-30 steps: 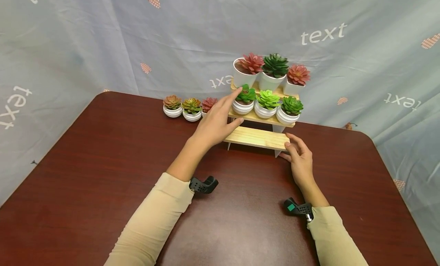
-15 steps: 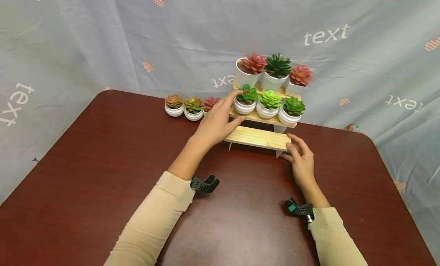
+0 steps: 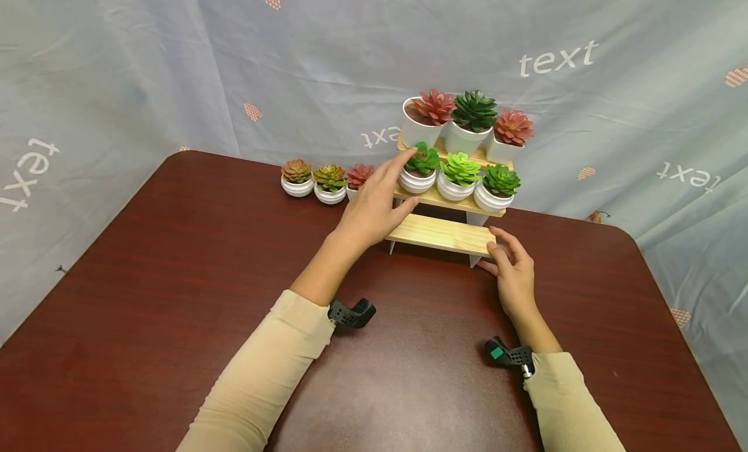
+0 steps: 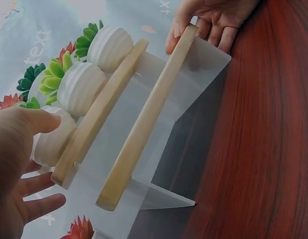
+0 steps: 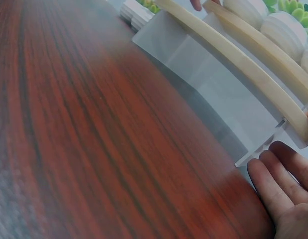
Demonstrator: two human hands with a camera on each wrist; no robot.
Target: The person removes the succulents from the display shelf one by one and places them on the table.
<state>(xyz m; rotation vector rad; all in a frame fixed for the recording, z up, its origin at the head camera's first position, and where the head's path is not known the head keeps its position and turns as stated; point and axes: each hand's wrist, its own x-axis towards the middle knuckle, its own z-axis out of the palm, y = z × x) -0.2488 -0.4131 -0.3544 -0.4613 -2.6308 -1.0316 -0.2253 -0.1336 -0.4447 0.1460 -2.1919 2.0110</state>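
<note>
A tiered stand with wooden shelf boards (image 3: 441,234) and translucent side panels (image 4: 166,198) stands at the back of the table. Its middle tier bears three small white pots of green succulents, among them a light-green one (image 3: 460,169). My left hand (image 3: 371,208) is spread around the leftmost green succulent (image 3: 419,179), its thumb in front of the pot and fingers extended past the board's left end (image 4: 62,181). At the right, my right hand (image 3: 513,270) pinches the lowest board's end, with other fingers (image 5: 278,174) straight beside the side panel below.
On the top tier are three larger white pots with a red succulent (image 3: 432,108), a dark green one (image 3: 474,111) and another red one (image 3: 514,127). Several small potted succulents (image 3: 330,182) line the table (image 3: 193,257) left of the stand. A patterned curtain (image 3: 321,62) hangs behind.
The head view has shifted slightly. My left hand moves a little rightward along with the scene; the right hand keeps its hold on the stand.
</note>
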